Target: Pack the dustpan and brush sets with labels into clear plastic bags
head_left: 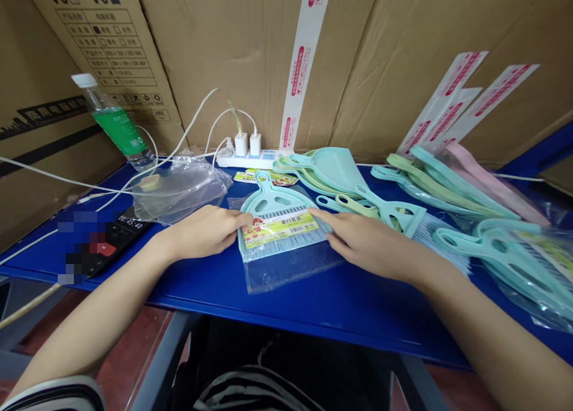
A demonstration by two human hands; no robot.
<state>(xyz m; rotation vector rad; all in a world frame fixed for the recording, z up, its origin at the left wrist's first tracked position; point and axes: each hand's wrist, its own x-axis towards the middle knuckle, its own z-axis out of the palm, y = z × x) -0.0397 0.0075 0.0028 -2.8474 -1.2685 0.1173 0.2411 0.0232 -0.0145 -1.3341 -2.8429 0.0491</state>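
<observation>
In front of me on the blue table lies a light-blue dustpan and hand-brush set in a clear plastic bag. A yellow printed card covers the brush's bristles. My left hand has its fingers curled closed at the bag's left edge, pinching the plastic beside the card. On the opposite side, my right hand touches the right end of the card with its index finger stretched out. Its thumb sits apart, lower down. The bag's loose lower end lies flat toward me.
Loose dustpans and brushes lie behind and right; bagged sets are at far right. Left are crumpled plastic bags, a phone and a water bottle. Cables run from a power strip by the cardboard wall.
</observation>
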